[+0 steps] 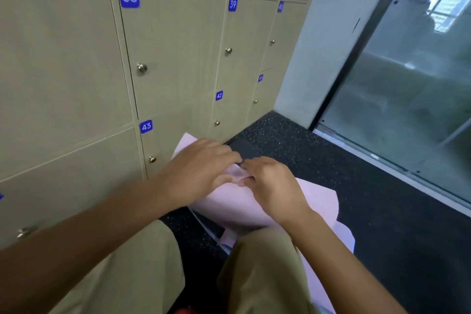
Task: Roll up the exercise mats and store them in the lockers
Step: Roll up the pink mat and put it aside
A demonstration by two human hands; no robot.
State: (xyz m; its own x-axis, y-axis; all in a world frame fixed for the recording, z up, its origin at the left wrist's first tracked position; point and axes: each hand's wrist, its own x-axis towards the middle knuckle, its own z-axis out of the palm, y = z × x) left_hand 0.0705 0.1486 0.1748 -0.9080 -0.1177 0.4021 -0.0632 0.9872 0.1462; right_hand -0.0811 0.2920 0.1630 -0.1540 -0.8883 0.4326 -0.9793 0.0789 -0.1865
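Observation:
A pale pink exercise mat (318,201) lies partly rolled on the dark speckled floor in front of the lockers. My left hand (201,168) lies over its far end with fingers bent on the roll. My right hand (270,183) pinches a fold of the pink mat between thumb and fingers, right beside the left hand. The loose tail of the mat runs back under my right knee. Locker 43 (163,145) stands closed just behind the mat, with a metal knob (152,159).
A wall of beige lockers, all doors closed, fills the left: 38 (173,46), 39 (244,41), 42 (229,112). A glass wall with a dark frame (356,58) bounds the right. My knees in khaki shorts (257,275) are at the bottom.

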